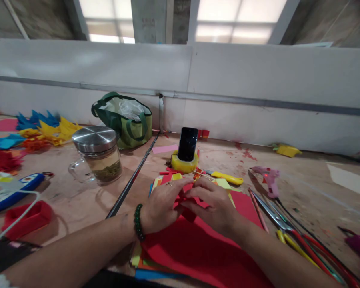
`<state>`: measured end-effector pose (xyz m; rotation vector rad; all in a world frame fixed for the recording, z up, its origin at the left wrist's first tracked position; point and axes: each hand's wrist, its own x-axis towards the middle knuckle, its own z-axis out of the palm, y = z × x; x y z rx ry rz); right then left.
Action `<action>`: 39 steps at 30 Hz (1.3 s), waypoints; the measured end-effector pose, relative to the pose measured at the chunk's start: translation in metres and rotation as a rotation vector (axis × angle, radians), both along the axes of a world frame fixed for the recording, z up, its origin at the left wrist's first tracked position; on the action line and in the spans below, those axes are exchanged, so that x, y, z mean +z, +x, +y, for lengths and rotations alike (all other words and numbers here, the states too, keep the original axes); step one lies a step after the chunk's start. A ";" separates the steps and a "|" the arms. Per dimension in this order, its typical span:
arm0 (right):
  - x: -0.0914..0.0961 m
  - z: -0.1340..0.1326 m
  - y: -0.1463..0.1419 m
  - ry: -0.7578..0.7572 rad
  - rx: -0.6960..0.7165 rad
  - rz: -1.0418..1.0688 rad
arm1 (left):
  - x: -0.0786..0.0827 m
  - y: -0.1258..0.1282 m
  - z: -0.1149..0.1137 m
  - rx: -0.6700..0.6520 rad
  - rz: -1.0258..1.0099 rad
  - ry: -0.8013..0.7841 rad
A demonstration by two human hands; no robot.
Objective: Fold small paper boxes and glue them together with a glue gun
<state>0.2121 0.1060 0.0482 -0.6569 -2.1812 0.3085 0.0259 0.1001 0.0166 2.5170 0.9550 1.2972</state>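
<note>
My left hand [163, 204] and my right hand [211, 204] meet over a stack of coloured paper sheets [204, 248] with a red sheet on top. Between their fingers they pinch a small folded red paper piece [184, 199]. A green bead bracelet [138, 222] is on my left wrist. Just beyond the hands a black phone [187, 144] stands upright in a yellow tape roll [184, 165].
A lidded glass jar mug [97, 156] stands to the left, a green bag [124, 118] behind it. Paper flowers [48, 130] lie far left. A yellow utility knife [226, 177], pink glue gun [268, 178] and scissors [276, 218] lie to the right. A power strip [12, 192] sits at left.
</note>
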 end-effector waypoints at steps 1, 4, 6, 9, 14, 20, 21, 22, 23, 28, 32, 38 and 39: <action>0.000 0.002 0.000 -0.045 -0.011 -0.012 | 0.000 0.001 0.001 0.004 -0.027 -0.034; -0.001 0.007 0.000 -0.200 -0.040 -0.053 | -0.001 0.002 0.004 0.020 -0.065 -0.153; -0.001 0.010 0.001 -0.269 -0.050 -0.060 | -0.002 0.003 0.006 0.005 -0.083 -0.237; 0.004 0.015 0.009 -0.317 0.003 -0.035 | -0.002 0.003 0.012 -0.031 -0.151 -0.390; 0.021 0.021 0.027 -0.375 0.216 -0.216 | 0.000 0.000 0.019 -0.039 -0.221 -0.569; 0.019 0.019 0.023 -0.334 0.222 -0.315 | -0.001 -0.001 0.020 -0.109 -0.217 -0.558; 0.018 0.018 0.021 -0.322 0.217 -0.321 | -0.001 -0.001 0.020 -0.105 -0.203 -0.552; 0.017 0.017 0.019 -0.310 0.209 -0.331 | 0.000 0.000 0.019 -0.097 -0.186 -0.552; 0.017 0.016 0.018 -0.300 0.203 -0.345 | 0.000 0.000 0.019 -0.098 -0.170 -0.561; 0.017 0.012 0.015 -0.236 0.204 -0.375 | 0.002 -0.001 0.019 -0.134 -0.125 -0.608; 0.016 0.011 0.013 -0.223 0.205 -0.391 | -0.001 -0.002 0.021 -0.083 -0.103 -0.625; 0.018 0.012 0.015 -0.292 0.196 -0.438 | -0.004 -0.001 0.023 -0.065 -0.147 -0.747; 0.017 0.012 0.015 -0.305 0.197 -0.442 | -0.004 -0.001 0.023 -0.071 -0.156 -0.781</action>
